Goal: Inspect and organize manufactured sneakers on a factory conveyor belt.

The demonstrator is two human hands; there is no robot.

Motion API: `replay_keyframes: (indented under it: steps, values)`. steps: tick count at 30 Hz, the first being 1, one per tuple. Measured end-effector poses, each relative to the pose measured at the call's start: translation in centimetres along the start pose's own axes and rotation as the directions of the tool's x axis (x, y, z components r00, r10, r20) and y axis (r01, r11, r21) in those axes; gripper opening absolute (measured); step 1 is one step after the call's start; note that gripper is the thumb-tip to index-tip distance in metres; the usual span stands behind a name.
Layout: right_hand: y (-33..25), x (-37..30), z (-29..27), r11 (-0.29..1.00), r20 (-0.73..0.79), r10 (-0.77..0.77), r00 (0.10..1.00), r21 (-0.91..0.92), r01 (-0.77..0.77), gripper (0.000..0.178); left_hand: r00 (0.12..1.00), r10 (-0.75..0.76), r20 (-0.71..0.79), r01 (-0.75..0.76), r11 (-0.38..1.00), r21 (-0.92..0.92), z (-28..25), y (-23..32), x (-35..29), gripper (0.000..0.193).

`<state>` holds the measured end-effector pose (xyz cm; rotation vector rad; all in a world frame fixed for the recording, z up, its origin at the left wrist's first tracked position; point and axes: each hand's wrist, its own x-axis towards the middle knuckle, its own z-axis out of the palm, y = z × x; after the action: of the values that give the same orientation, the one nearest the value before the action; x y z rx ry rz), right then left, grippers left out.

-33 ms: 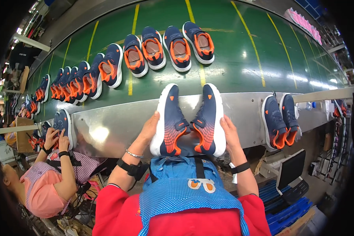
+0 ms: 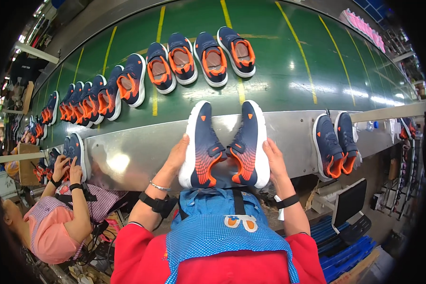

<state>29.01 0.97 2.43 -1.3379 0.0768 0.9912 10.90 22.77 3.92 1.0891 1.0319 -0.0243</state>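
My left hand (image 2: 179,152) is closed around the outer white sole of a navy sneaker (image 2: 206,137), which has an orange lining and an orange fade at the heel. Its match, another navy sneaker (image 2: 247,137), is gripped along the outer sole by my right hand (image 2: 274,158). Both shoes point away from me, tilted so that their straps lean toward each other, with a narrow gap between them. They are over the near edge of a metal ledge (image 2: 142,142). My fingers are partly hidden behind the soles.
Several similar sneakers (image 2: 210,59) stand in a row on the green conveyor belt (image 2: 279,61) beyond the ledge. On the ledge at right is another pair of sneakers (image 2: 327,144). A co-worker (image 2: 57,222) at left handles a shoe. A black-backed chair (image 2: 349,203) stands at lower right.
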Motion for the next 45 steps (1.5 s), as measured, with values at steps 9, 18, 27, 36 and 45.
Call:
replay_keyframes:
  steps: [9, 18, 27, 36, 45]
  values:
    - [-0.9, 0.0, 1.1, 0.987, 0.045, -0.012, 0.999, 0.159, 0.005, 0.045, 0.998, 0.012, 0.054, 0.000, 0.974, -0.226, -1.0, -0.2, 0.6, 0.069]
    - [-0.2, 0.3, -0.3, 0.895, 0.126, 0.004, 0.992, 0.442, -0.060, 0.042, 0.991, 0.021, 0.134, 0.041, 0.897, -0.440, 0.8, 0.0, 0.8, 0.064]
    - [0.5, 0.0, -1.4, 0.809, 0.173, 0.000, 0.985, 0.580, -0.101, 0.044, 0.965, 0.070, 0.253, 0.093, 0.809, -0.581, 3.2, -2.3, 2.1, 0.054]
    - [4.3, -1.9, -4.5, 0.972, -0.348, -0.171, 0.922, -0.215, 0.099, 0.029, 0.972, 0.055, 0.227, -0.051, 0.998, -0.022, 6.6, -6.0, 0.4, 0.060]
    - [-0.1, -5.5, 2.0, 0.086, 0.186, -0.290, 0.939, -0.972, 0.219, 0.040, 0.936, 0.039, 0.350, -0.049, 0.999, 0.019, 6.6, -3.7, 0.1, 0.071]
